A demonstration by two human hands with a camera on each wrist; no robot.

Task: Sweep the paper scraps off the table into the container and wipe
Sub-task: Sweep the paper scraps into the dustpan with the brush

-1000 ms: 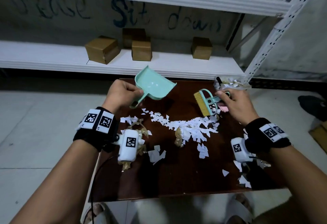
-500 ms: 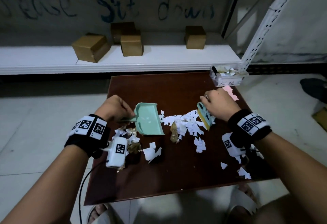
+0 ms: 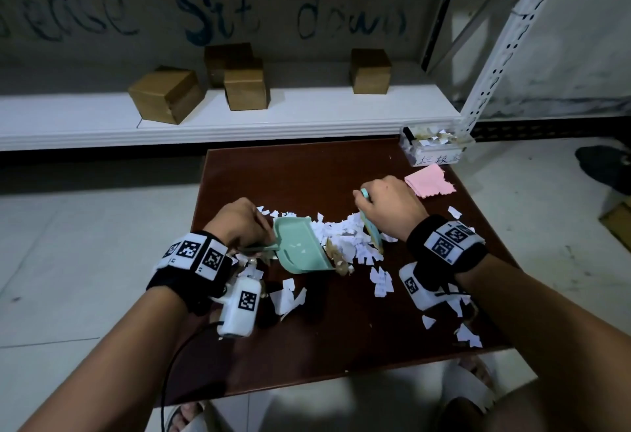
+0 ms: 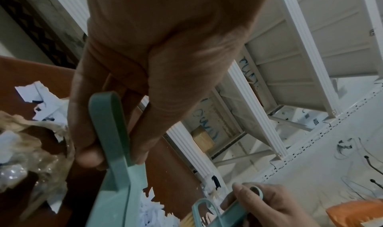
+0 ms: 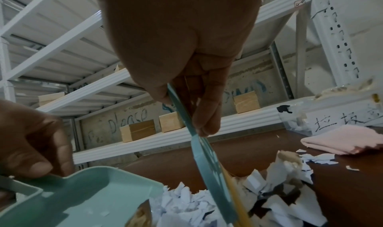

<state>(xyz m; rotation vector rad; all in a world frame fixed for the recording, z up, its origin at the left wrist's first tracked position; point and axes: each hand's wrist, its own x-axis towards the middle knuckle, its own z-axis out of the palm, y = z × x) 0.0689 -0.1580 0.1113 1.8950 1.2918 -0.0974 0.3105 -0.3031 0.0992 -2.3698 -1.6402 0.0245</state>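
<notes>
My left hand (image 3: 239, 223) grips the handle of a mint-green dustpan (image 3: 300, 247), which lies on the dark brown table (image 3: 307, 175) with its mouth toward a heap of white paper scraps (image 3: 345, 238). My right hand (image 3: 392, 206) holds a small green brush (image 3: 372, 232) with yellow bristles, set on the right side of that heap. In the left wrist view my fingers curl round the dustpan handle (image 4: 111, 132). The right wrist view shows the brush (image 5: 209, 161) against the scraps (image 5: 186, 202). A clear container (image 3: 433, 148) with scraps inside stands at the far right corner.
A folded pink cloth (image 3: 430, 180) lies beside the container. Loose scraps (image 3: 382, 279) and crumpled brown paper (image 3: 338, 259) lie near the front and right edges. White shelving with several cardboard boxes (image 3: 246, 88) stands behind the table. My feet show below the front edge.
The dustpan came down from the air onto the table. Both hands moved toward me, and the brush now pushes the scrap heap left toward the dustpan's mouth.
</notes>
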